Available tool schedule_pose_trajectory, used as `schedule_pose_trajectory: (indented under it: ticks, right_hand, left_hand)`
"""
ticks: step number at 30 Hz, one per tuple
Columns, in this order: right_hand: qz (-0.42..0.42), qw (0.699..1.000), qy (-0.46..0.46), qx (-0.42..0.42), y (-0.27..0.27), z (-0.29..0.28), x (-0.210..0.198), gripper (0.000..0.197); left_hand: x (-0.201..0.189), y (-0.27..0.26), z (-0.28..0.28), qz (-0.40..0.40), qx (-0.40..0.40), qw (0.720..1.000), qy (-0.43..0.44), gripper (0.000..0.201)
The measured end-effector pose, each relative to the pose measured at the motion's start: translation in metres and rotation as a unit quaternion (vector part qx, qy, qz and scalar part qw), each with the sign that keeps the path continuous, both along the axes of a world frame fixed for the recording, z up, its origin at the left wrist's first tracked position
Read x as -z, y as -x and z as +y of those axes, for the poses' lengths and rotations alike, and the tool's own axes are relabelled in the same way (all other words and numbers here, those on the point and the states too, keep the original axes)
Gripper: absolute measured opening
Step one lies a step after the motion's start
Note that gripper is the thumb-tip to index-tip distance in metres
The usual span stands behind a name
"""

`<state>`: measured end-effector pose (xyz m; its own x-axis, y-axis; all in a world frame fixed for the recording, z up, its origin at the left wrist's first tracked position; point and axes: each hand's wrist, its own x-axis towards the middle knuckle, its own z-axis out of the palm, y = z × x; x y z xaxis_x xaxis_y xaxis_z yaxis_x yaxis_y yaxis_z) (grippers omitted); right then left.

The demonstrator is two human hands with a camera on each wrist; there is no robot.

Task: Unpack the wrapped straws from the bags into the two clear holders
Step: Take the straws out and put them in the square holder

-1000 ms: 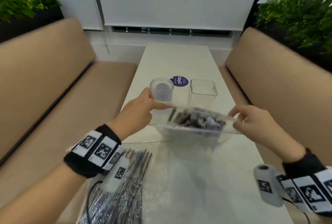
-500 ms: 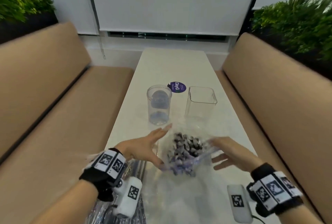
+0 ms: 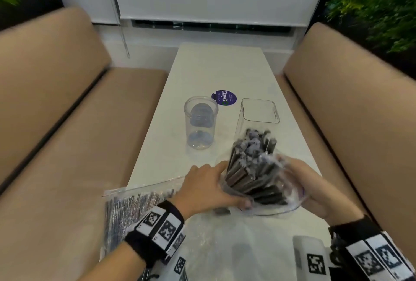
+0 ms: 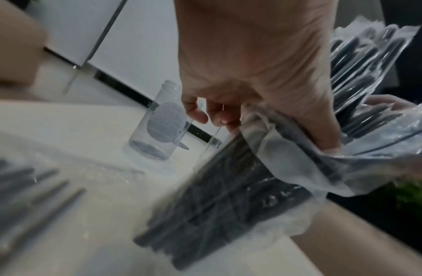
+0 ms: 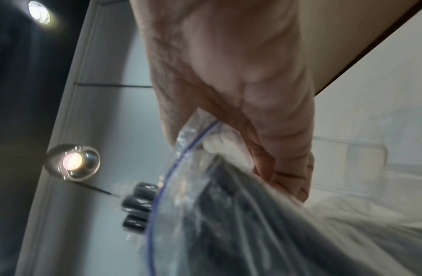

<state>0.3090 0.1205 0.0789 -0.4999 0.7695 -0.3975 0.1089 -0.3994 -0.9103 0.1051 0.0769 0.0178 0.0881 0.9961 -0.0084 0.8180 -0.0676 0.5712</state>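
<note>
Head view: the person is partway through emptying the first bag (image 3: 265, 190) of thick dark wrapped straws (image 3: 252, 163). The left hand (image 3: 207, 188) and the right hand (image 3: 306, 181) cup the bundle from either side, fingers curled round it through the plastic, so the straws stand tilted with their tops poking out of the bag mouth toward the square holder (image 3: 260, 112). The round holder (image 3: 201, 123) stands empty to the left of it, and a second bag of thin straws (image 3: 139, 204) lies flat on the table (image 3: 216, 71) beside the left wrist. The step in hand looks like working the bundle free of the bag; the next move probably calls for sliding the plastic down, gripping the bare straws and carrying them upright over a holder mouth.

Left wrist view: the left hand (image 4: 252, 65) has its thumb (image 4: 323, 134) pressed down on crumpled plastic over the straws (image 4: 217, 205), which run diagonally under the palm; the other fingers (image 4: 195, 110) curl toward the far side. The round holder (image 4: 160, 127) stands beyond them, well apart.

Right wrist view: the right hand (image 5: 240, 84) pinches the bag (image 5: 205, 168) near its blue-lined rim, fingers clenched on the film. The picture is blurred, so it is hard to tell whether the fingers also press the straws (image 5: 139, 203) themselves, a few ends of which jut past the rim.
</note>
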Motion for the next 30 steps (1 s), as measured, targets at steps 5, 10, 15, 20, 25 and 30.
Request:
schedule_pose_trajectory:
  ticks: [5,10,15,20,25,30]
  right_hand:
    - [0.006,0.998,-0.048,0.040,-0.008,-0.015,0.007,0.052]
    - [-0.033,0.990,-0.088,0.102,0.022,-0.024,0.029,0.013]
    - [0.028,0.987,-0.105,0.117,0.028,-0.022,0.025,0.030]
    - [0.031,0.977,-0.177,0.116,0.036,-0.016,0.025,0.035]
    - [0.053,0.971,-0.206,0.105,0.029,-0.010,0.032,0.011]
    - [0.045,0.957,-0.266,0.104,0.033,-0.007,0.017,0.035]
  left_hand:
    - [0.018,-0.009,0.004,-0.306,-0.178,0.934,-0.057,0.059]
    - [0.020,-0.032,-0.003,-0.328,-0.063,0.941,0.054,0.062]
    - [0.009,0.001,-0.001,-0.341,-0.005,0.939,0.039,0.074]
    - [-0.010,0.016,0.005,-0.400,-0.021,0.916,0.039,0.080]
    - [-0.016,0.039,0.024,-0.337,0.055,0.934,0.105,0.119]
    - [-0.024,0.040,0.025,-0.351,0.053,0.929,0.106,0.103]
